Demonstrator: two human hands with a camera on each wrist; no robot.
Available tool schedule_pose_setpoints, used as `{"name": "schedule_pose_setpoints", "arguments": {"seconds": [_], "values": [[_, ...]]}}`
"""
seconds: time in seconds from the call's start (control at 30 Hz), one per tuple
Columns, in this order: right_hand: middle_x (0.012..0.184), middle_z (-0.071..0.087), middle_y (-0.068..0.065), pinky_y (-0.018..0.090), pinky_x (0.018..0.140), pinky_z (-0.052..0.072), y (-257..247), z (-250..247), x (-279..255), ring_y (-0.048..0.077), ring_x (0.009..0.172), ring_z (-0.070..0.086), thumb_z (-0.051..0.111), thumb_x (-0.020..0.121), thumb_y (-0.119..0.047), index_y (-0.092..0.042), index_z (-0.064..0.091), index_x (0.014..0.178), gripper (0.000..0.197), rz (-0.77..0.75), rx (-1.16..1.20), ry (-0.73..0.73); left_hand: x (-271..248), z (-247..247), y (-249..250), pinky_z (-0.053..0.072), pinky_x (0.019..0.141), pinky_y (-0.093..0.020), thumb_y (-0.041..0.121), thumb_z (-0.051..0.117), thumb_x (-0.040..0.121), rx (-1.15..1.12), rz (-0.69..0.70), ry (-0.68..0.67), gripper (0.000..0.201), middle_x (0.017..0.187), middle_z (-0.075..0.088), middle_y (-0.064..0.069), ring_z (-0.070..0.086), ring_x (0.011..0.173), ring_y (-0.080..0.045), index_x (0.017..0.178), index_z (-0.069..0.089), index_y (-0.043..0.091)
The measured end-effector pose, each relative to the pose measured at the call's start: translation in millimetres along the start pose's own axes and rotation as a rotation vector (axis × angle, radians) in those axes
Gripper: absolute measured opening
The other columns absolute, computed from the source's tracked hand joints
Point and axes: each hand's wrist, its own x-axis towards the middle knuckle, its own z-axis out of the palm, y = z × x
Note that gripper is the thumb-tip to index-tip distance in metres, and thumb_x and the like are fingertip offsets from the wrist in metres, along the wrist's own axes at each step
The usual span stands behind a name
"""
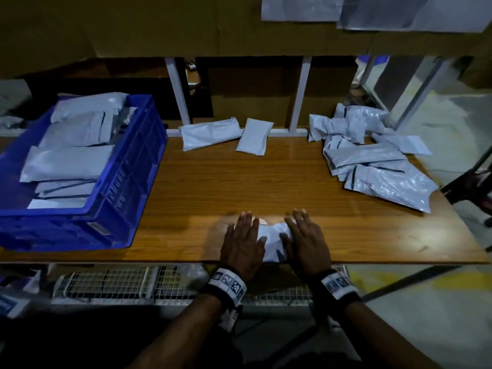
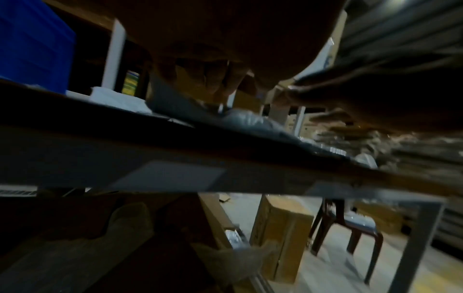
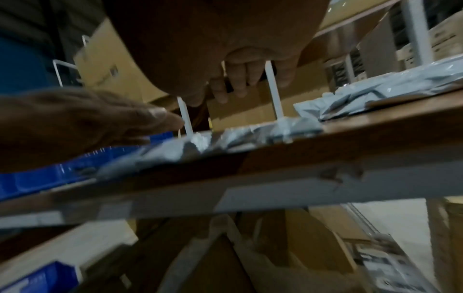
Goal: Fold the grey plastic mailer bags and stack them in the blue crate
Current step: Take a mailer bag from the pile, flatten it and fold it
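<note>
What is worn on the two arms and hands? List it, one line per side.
Left hand: bare, no glove, no sleeve on the forearm; a dark wristband with white panels bearing black square tag markings.
Right hand: bare, no sleeve; a matching dark wristband with white marked panels, blurred here.

The head camera looks forward and steeply down from above the brown wooden desk (image 1: pixel 239 182), taking in the blue plastic crate (image 1: pixel 127 166) at left and the loose heap of grey plastic mailer bags (image 1: pixel 372 161) at right. The left wrist camera sits low at the desk's near edge (image 2: pixel 225 154), very near the left hand (image 2: pixel 225 59), facing along it toward the back, tilted. The right wrist camera looks likewise from under the right hand (image 3: pixel 213 49). Both wrist views share the desk edge, the crate (image 3: pixel 37 178) and the opposite hand.
</note>
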Motion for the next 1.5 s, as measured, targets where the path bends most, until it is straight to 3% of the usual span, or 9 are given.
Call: {"name": "schedule_pose_setpoints", "arguments": {"seconds": [0.07, 0.17, 0.37, 0.5, 0.57, 0.73, 0.9, 1.23, 1.5], "values": [[0.170, 0.017, 0.006, 0.055, 0.124, 0.010, -4, 15, 11, 0.023, 0.158, 0.004, 0.021, 0.108, -0.050, -0.018, 0.031, 0.159, 0.061, 0.005, -0.073, -0.161, 8, 12, 0, -0.004, 0.125, -0.046, 0.051, 0.006, 0.099, 0.087, 0.026, -0.060, 0.076, 0.171, 0.006, -0.007, 0.001, 0.158, -0.021, 0.163, 0.019, 0.013], [0.172, 0.004, 0.002, 0.055, 0.123, -0.007, -1, 30, 17, 0.019, 0.157, -0.008, 0.009, 0.105, -0.058, -0.018, 0.017, 0.163, 0.071, 0.018, -0.120, -0.263, 11, 27, -6, -0.011, 0.123, -0.047, 0.051, 0.003, 0.100, 0.147, 0.021, -0.093, 0.074, 0.171, 0.001, -0.007, -0.002, 0.158, -0.021, 0.163, 0.012, 0.013], [0.172, 0.004, 0.001, 0.053, 0.123, -0.009, 5, 44, 12, 0.017, 0.158, -0.005, 0.001, 0.103, -0.063, -0.020, 0.013, 0.164, 0.076, 0.047, -0.161, -0.277, 11, 34, -10, -0.006, 0.123, -0.047, 0.052, 0.008, 0.102, 0.143, 0.034, -0.094, 0.072, 0.170, 0.007, -0.009, 0.006, 0.158, -0.023, 0.162, 0.016, 0.013], [0.172, 0.003, 0.002, 0.053, 0.124, -0.008, 2, 43, 14, 0.017, 0.158, -0.005, 0.003, 0.104, -0.060, -0.019, 0.010, 0.165, 0.073, 0.061, -0.151, -0.287, 11, 34, -12, -0.007, 0.124, -0.048, 0.053, -0.004, 0.101, 0.126, 0.044, -0.109, 0.074, 0.171, -0.004, -0.008, -0.006, 0.158, -0.022, 0.163, 0.006, 0.015], [0.172, 0.002, 0.002, 0.052, 0.124, -0.009, 1, 43, 14, 0.017, 0.158, -0.006, 0.005, 0.105, -0.058, -0.019, 0.009, 0.165, 0.072, 0.065, -0.144, -0.296, 12, 34, -12, -0.003, 0.124, -0.049, 0.053, -0.010, 0.102, 0.117, 0.046, -0.103, 0.076, 0.171, -0.002, -0.009, -0.004, 0.158, -0.023, 0.164, 0.009, 0.014], [0.171, 0.011, 0.004, 0.054, 0.125, -0.004, 1, 47, 11, 0.019, 0.158, 0.002, 0.010, 0.106, -0.057, -0.017, 0.016, 0.164, 0.070, 0.056, -0.156, -0.250, 12, 40, -12, 0.009, 0.125, -0.052, 0.051, 0.012, 0.105, 0.123, 0.033, -0.087, 0.069, 0.171, 0.006, -0.010, 0.003, 0.158, -0.024, 0.163, 0.017, 0.014], [0.171, 0.010, 0.004, 0.053, 0.124, -0.007, 0, 45, 11, 0.019, 0.159, 0.002, 0.008, 0.105, -0.056, -0.016, 0.016, 0.164, 0.072, 0.052, -0.162, -0.257, 13, 35, -9, 0.009, 0.126, -0.052, 0.050, 0.014, 0.103, 0.136, 0.028, -0.089, 0.069, 0.171, 0.011, -0.011, 0.006, 0.158, -0.025, 0.162, 0.020, 0.014], [0.171, 0.008, 0.005, 0.054, 0.125, -0.006, 1, 47, 12, 0.019, 0.158, 0.001, -0.004, 0.103, -0.057, -0.014, 0.016, 0.164, 0.077, 0.052, -0.143, -0.265, 14, 35, -9, 0.005, 0.126, -0.052, 0.050, 0.006, 0.101, 0.165, 0.017, -0.132, 0.072, 0.171, 0.000, -0.010, -0.002, 0.158, -0.024, 0.164, 0.010, 0.015], [0.172, -0.002, 0.004, 0.054, 0.125, -0.008, 2, 52, 12, 0.017, 0.158, -0.005, 0.003, 0.105, -0.056, -0.015, 0.009, 0.164, 0.072, 0.064, -0.173, -0.299, 14, 35, -7, 0.004, 0.126, -0.052, 0.050, 0.007, 0.101, 0.176, 0.016, -0.130, 0.071, 0.171, -0.002, -0.010, -0.004, 0.158, -0.023, 0.163, 0.005, 0.015]]}}
